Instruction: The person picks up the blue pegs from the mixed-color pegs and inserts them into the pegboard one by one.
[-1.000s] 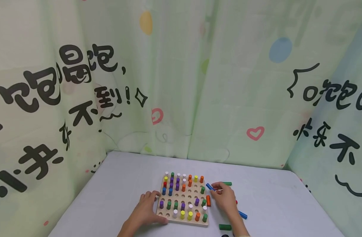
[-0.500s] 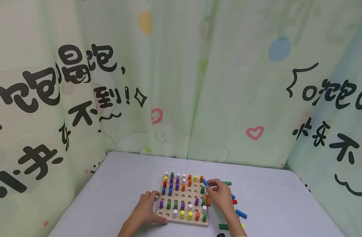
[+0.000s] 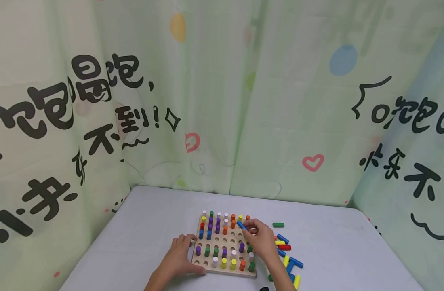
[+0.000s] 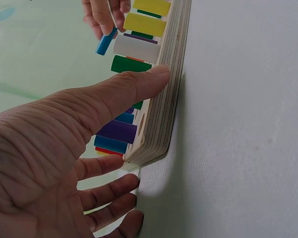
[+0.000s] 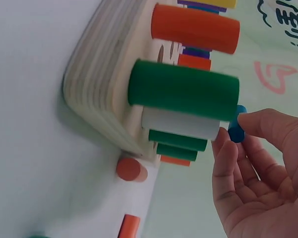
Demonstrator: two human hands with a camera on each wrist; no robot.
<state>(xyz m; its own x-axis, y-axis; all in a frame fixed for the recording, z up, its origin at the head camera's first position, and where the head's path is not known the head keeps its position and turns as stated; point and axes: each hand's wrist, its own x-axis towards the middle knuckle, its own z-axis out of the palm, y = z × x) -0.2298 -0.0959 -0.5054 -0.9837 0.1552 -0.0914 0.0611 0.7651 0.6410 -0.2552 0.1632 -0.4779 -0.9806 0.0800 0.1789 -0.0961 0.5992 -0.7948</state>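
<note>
A square wooden pegboard (image 3: 230, 242) holds several upright coloured pegs among bare holes. At its near left corner my left hand (image 3: 177, 256) lies with the thumb (image 4: 154, 82) on the near edge and the fingers by the left side. My right hand (image 3: 259, 236) pinches a blue peg (image 3: 241, 224) between thumb and fingertips. The peg is tilted above the far right part of the board, over the holes near the orange pegs (image 3: 233, 224). In the right wrist view, a green peg (image 5: 184, 90) partly covers this blue peg (image 5: 237, 125).
Right of the board lie loose pegs: green (image 3: 278, 225), red (image 3: 285, 247), blue (image 3: 296, 262) and yellow (image 3: 297, 281), among others. A black object (image 3: 264, 289) shows at the bottom edge. A printed curtain (image 3: 229, 101) hangs behind the white table (image 3: 152, 218).
My right hand has moved left with the blue peg, from beside the board to over its far right part. Loose pegs on the right have come into view. The left hand stays put.
</note>
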